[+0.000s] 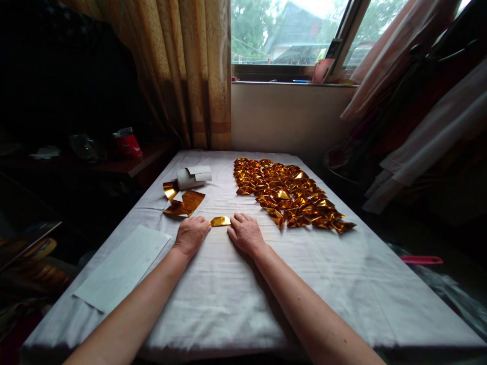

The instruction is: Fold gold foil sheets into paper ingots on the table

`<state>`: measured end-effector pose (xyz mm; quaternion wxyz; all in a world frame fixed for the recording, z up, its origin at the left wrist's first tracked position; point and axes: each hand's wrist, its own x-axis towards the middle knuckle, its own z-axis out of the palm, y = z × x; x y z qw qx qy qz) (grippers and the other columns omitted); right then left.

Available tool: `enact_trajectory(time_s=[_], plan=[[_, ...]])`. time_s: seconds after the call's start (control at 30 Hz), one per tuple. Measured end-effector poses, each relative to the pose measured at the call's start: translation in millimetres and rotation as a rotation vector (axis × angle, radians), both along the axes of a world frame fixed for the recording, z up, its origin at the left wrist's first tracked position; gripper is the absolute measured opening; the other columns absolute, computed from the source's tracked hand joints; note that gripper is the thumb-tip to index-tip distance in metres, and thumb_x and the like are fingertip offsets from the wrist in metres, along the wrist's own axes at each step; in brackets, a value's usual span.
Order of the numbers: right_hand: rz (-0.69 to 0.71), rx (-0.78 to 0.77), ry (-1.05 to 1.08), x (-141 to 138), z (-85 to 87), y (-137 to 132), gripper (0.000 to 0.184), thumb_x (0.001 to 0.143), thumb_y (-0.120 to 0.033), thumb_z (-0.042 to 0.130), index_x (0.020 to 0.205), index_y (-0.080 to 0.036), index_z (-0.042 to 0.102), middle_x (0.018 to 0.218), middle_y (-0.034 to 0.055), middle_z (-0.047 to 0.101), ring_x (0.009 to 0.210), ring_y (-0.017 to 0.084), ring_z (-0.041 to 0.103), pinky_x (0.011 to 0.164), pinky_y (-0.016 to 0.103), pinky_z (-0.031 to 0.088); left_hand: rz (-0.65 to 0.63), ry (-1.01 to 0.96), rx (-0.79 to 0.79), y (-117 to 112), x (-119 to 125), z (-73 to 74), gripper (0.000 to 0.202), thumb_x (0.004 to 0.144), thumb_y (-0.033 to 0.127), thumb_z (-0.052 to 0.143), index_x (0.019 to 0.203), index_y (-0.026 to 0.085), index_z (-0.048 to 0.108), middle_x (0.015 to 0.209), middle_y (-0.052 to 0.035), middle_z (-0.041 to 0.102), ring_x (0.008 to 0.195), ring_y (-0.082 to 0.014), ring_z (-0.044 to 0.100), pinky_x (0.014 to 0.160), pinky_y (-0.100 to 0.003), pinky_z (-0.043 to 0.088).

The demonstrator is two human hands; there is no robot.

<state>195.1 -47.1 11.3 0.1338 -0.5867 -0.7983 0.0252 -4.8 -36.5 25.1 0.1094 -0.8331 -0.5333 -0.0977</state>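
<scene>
A small folded piece of gold foil paper point(220, 221) lies on the white cloth of the table point(236, 284), held at both ends. My left hand point(191, 234) pinches its left end with curled fingers. My right hand point(245, 232) presses on its right end, fingers bent down. Right of my hands spreads a large array of several folded gold foil pieces point(289, 193). Left of my hands lie loose gold foil sheets point(184, 202), with a rolled white paper point(193, 176) behind them.
A flat white sheet point(122, 264) lies at the table's left edge. A dark side shelf with a red cup point(128, 143) stands to the left. Curtains, a window sill and hanging cloth close off the far and right sides.
</scene>
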Motion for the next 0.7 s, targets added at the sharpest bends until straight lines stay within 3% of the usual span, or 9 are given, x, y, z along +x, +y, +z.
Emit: enact_trajectory(time_s=[0.2, 0.43, 0.7], plan=[[0.045, -0.008, 0.077, 5, 2.6, 14, 0.026, 0.094, -0.032, 0.049, 0.110, -0.024, 0.069, 0.119, 0.0066, 0.066, 0.108, 0.022, 0.057, 0.092, 0.032, 0.040, -0.040, 0.018, 0.001, 10, -4, 0.0, 0.026, 0.093, 0.025, 0.049, 0.077, 0.017, 0.068, 0.079, -0.0103, 0.069, 0.075, -0.0216, 0.065, 0.066, -0.031, 0.042], [-0.067, -0.200, 0.367, 3, 8.4, 38, 0.026, 0.091, -0.031, 0.052, 0.100, -0.027, 0.075, 0.098, 0.0051, 0.073, 0.089, 0.019, 0.063, 0.074, 0.025, 0.041, 0.028, -0.036, 0.006, 30, -4, 1.7, 0.027, 0.097, 0.028, 0.043, 0.086, 0.018, 0.066, 0.079, -0.0080, 0.071, 0.072, -0.0195, 0.066, 0.062, -0.026, 0.041], [-0.162, -0.325, 0.595, 6, 4.6, 73, 0.028, 0.082, -0.026, 0.054, 0.095, -0.025, 0.078, 0.069, -0.0022, 0.073, 0.060, 0.013, 0.061, 0.054, 0.019, 0.037, 0.168, -0.326, -0.086, 59, 17, 14.2, 0.018, 0.092, 0.031, 0.052, 0.091, 0.023, 0.068, 0.091, -0.0020, 0.074, 0.079, -0.0180, 0.068, 0.068, -0.025, 0.043]])
